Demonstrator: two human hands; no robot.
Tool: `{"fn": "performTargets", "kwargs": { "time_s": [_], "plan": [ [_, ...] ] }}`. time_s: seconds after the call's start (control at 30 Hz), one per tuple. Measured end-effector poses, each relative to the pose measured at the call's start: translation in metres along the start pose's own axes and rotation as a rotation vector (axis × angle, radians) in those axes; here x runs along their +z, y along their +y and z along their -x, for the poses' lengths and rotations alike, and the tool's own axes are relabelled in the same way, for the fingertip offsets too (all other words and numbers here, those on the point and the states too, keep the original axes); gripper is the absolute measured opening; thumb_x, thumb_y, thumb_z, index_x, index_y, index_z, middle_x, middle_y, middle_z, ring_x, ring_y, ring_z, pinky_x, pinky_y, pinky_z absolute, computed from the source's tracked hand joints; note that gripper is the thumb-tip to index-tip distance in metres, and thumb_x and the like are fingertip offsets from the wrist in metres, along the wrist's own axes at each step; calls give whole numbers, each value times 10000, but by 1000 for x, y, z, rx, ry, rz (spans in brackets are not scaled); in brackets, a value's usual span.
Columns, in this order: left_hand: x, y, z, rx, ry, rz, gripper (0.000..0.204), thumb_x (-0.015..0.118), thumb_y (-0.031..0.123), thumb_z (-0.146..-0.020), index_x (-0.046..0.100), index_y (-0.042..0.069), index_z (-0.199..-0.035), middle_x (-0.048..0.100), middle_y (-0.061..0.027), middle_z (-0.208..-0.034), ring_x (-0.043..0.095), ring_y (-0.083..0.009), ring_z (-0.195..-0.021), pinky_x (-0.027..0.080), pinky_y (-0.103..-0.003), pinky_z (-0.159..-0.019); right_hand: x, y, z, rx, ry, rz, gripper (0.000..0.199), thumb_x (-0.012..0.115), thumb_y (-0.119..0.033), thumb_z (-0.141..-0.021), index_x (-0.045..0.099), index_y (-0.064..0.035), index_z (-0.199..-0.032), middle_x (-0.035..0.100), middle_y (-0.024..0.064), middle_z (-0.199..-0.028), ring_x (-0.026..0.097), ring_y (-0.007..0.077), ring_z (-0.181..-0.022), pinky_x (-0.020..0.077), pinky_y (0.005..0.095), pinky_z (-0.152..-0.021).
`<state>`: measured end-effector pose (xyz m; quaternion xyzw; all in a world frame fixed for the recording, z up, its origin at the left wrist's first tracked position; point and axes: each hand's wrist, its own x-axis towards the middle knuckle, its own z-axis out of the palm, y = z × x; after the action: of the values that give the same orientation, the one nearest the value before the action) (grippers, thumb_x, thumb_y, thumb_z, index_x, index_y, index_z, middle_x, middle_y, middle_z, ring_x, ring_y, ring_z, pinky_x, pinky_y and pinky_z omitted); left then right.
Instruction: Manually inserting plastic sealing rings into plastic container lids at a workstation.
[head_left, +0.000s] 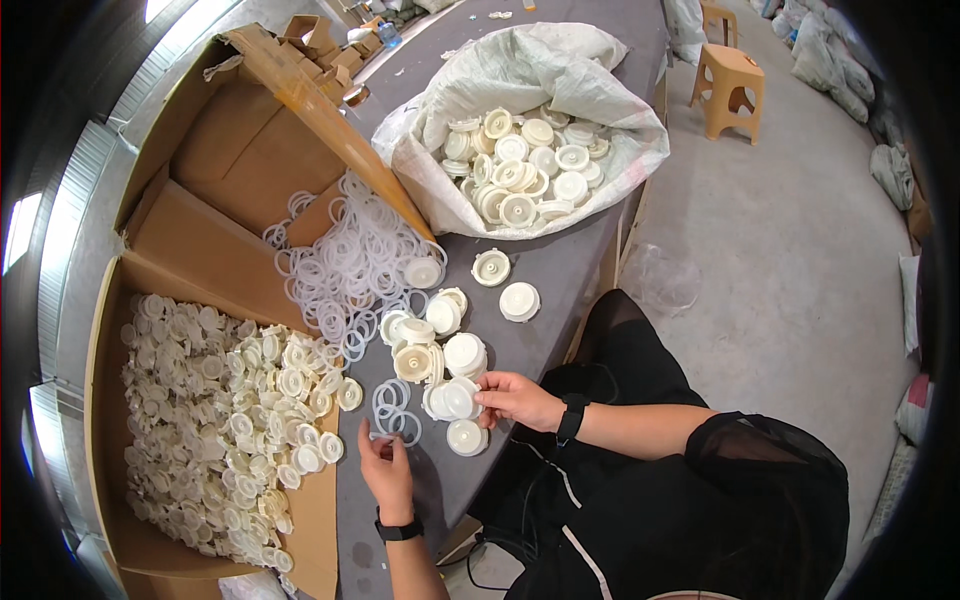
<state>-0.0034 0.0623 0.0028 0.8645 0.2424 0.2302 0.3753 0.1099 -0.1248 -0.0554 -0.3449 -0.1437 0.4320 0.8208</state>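
bare hands (386, 480) (518, 401) | black wristbands (401, 529) (572, 419) | sheer black sleeve (765, 440) | black clothing (690, 530), pale stripes (586, 562)

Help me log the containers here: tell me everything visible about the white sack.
The white, woven-plastic-looking sack sits on the grey table, beyond the hands' work area. Its wide mouth gapes open toward the viewer, the rim slack and creased, with faint pinkish streaks on the right. Heaped inside are round, cream-and-white plastic-looking caps. Its left side appears to lean against the brown cardboard box flap. Its underside is hidden.

Rings (389, 409) on table (555, 262) between carton (215, 235) at left and caps (465, 353), sack (550, 65) behind
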Motion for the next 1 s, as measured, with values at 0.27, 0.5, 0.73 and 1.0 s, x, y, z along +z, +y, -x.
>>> {"fn": "performTargets", "kwargs": {
  "time_s": [0.27, 0.5, 0.73, 1.0],
  "plan": [
    [-5, -16, 1, 46, 20, 157, 363, 514, -24, -762, 440, -40, -1117, 601, -73, -772, 547, -95, -664, 432, -212, -613, 1, 1, 1, 0, 1, 12, 158, 508, -200, -840, 488, -69, -925, 575, 18, -704, 546, 76, -597, 422, 203, -560],
    [-3, 23, 11, -117, -76, 425, 160, 563, 8, -760, 577, -25, -915, 606, -86, -722, 522, -75, -584, 412, -195, -509, 3, 0, 1, -15, 0, 36, 172, 507, -201, -840, 492, -63, -940, 569, 4, -716, 544, 68, -605, 405, 193, -555],
    [7, 59, 15, 369, 15, -104, 42, 605, 9, -732, 608, -28, -752, 499, 0, -587, 430, -69, -480, 344, -175, -461, 2, -1, 1, -22, -5, 68, 178, 510, -202, -838, 493, -57, -940, 561, -2, -717, 542, 65, -607, 407, 195, -562],
    [29, 63, 16, -266, -166, 741, 68, 588, 57, -766, 561, 6, -730, 456, 10, -571, 355, -47, -450, 266, -180, -416, 1, 1, 4, -60, -84, 8, 136, 514, -186, -833, 490, -74, -906, 551, -10, -729, 539, 60, -629, 403, 192, -555]
  ]
}}
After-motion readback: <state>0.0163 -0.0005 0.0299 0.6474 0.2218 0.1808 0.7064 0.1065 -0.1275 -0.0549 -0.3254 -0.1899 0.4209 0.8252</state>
